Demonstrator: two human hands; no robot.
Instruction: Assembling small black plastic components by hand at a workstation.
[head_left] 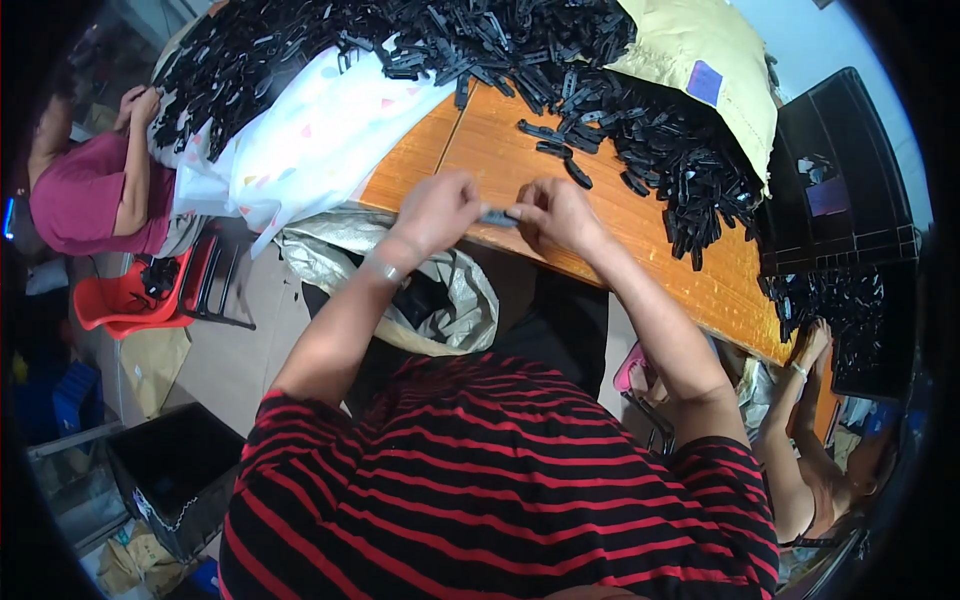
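Over the table's near edge, my left hand point(438, 212) and my right hand point(562, 216) are closed on opposite ends of one small dark grey plastic piece point(498, 217). It is short and narrow, and my fingertips cover both its ends. Just beyond my right hand, a few slim black plastic pieces point(552, 149) of similar size lie loose on the wooden table point(490, 130). Below my left hand, a pale woven sack point(470, 300) hangs with its mouth wide, dark contents inside.
A large heap of black plastic pieces point(470, 40) covers the far side. A white patterned plastic sheet point(310, 130) lies left, a yellow sack point(700, 50) far right. One person point(100, 190) sits left near red chairs point(125, 300); another's hand point(815, 345) works at right. A black crate point(175, 470) stands lower left.
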